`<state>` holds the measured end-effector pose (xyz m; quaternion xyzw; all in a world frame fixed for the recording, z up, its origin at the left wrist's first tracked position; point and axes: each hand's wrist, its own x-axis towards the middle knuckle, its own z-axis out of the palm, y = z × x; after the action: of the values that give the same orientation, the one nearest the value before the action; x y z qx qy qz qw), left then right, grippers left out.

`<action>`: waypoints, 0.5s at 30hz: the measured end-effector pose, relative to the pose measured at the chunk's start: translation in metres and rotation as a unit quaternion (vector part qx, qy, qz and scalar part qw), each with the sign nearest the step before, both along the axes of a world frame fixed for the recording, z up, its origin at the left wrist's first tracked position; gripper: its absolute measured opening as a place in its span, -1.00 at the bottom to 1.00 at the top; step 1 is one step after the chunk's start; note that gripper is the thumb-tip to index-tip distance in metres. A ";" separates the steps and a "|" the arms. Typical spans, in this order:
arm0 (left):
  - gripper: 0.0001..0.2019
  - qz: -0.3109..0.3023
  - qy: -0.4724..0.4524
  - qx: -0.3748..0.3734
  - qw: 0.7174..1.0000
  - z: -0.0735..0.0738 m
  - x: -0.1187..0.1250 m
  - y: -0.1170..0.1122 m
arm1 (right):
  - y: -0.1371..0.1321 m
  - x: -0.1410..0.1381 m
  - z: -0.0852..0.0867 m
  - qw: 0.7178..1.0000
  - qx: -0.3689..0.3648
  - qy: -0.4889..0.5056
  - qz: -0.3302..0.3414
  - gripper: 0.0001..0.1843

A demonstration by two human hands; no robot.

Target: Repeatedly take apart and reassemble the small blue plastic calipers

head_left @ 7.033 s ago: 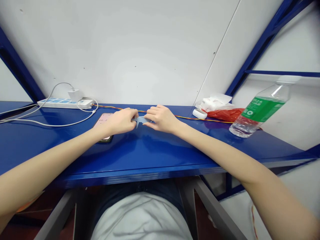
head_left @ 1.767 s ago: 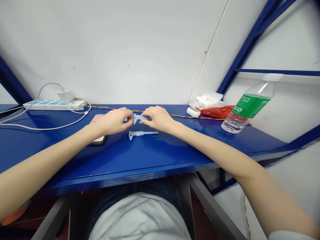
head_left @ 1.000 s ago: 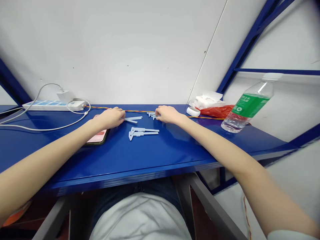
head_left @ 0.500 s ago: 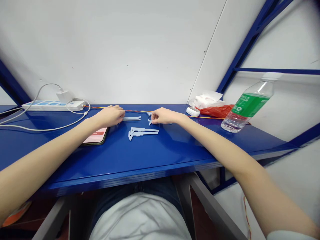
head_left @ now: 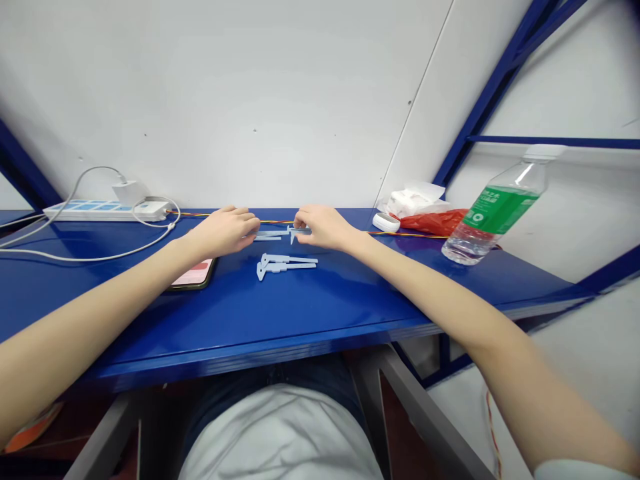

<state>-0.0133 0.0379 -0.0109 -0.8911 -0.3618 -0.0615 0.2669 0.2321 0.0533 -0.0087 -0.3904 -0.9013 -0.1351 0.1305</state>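
Between my hands, a pale blue plastic caliper beam (head_left: 270,234) lies nearly level, its end pinched by the fingertips of my left hand (head_left: 225,230). My right hand (head_left: 323,227) grips a small sliding jaw (head_left: 294,233), which sits on the beam's far end. The grip hides part of the jaw. Just nearer me, two assembled pale blue plastic calipers (head_left: 286,265) lie together on the blue metal desk (head_left: 320,313), touched by neither hand.
A phone (head_left: 193,280) with a pink screen lies below my left wrist. A power strip (head_left: 105,211) with white cables sits far left. An orange-yellow wire runs along the back. Far right stand a white puck, tissues, a red bag and a green-labelled water bottle (head_left: 495,213).
Both hands have moved toward each other. The left hand has taken the beam, and the right hand has brought the small jaw against the beam's end.
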 end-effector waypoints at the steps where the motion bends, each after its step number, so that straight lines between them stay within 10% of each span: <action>1: -0.72 0.000 0.003 0.005 1.000 0.000 0.000 -0.001 | -0.001 -0.001 0.000 1.000 0.004 0.003 0.007 -0.82; 15: -0.70 -0.052 -0.014 0.053 0.997 -0.001 0.025 -0.023 | -0.019 -0.016 0.000 0.994 0.048 -0.003 0.100 -0.85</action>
<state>0.0114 0.0151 -0.0122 -0.8926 -0.3146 -0.1073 0.3048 0.2161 0.0347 -0.0092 -0.2909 -0.9287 -0.1656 0.1593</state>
